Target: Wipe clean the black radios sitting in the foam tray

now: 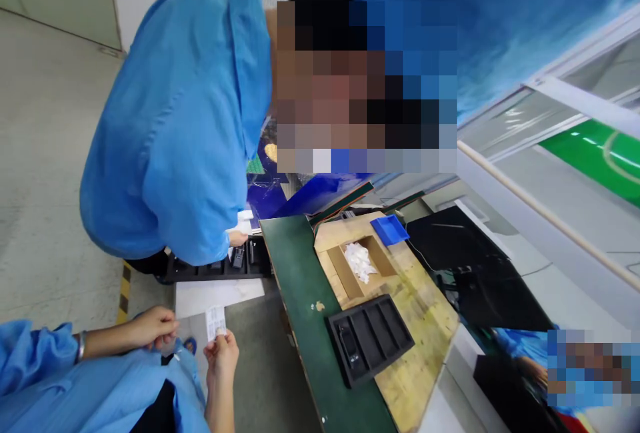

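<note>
My right hand is at the lower left, closed in a pinch on the bottom edge of a small white packet that stands upright. My left hand, with a band on its wrist, is just left of the packet. Its fingers are curled, and what they hold, if anything, is hidden. Both hands hover over my blue smock, above the floor.
A co-worker in a blue smock bends over a long black tray with small devices. On the green table are a cardboard box of white packets, a black slotted tray with one device, and a blue bin.
</note>
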Motion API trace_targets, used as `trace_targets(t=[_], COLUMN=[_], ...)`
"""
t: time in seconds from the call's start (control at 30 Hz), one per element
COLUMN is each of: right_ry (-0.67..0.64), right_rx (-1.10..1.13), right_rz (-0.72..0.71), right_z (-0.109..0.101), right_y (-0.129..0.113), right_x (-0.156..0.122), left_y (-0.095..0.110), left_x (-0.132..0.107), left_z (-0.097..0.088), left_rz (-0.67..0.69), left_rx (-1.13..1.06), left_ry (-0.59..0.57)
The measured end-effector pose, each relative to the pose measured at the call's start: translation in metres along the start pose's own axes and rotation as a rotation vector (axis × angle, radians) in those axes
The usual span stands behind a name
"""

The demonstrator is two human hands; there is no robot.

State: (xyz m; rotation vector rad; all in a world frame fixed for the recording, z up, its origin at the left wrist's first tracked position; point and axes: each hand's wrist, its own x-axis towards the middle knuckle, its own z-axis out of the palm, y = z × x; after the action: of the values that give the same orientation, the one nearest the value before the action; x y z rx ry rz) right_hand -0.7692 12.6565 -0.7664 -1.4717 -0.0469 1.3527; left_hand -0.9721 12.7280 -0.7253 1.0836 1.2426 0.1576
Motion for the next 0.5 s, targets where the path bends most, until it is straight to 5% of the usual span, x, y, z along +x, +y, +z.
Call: trace_targets(t=[0.13,0.3,0.5], right_ry=[0.176,0.234,0.161], right_rx=[-0.003,-0.1,-0.256], right_rz=[0.044,0.083,-0.067], right_z=[-0.041,-0.074,-0.084], right_y=[-0.034,-0.075,-0.093], right_x=[0.065,0.152,0.239], left_y=[0.007,0.028,0.079], left_x=[0.016,0.052,0.15], left_z=[0.018,0.063,0.119], left_rz=[-0.059,-0.129,-0.194], left_rx=[-0.015,-0.065,-0.069], left_ry=[0.1,0.211,0.236])
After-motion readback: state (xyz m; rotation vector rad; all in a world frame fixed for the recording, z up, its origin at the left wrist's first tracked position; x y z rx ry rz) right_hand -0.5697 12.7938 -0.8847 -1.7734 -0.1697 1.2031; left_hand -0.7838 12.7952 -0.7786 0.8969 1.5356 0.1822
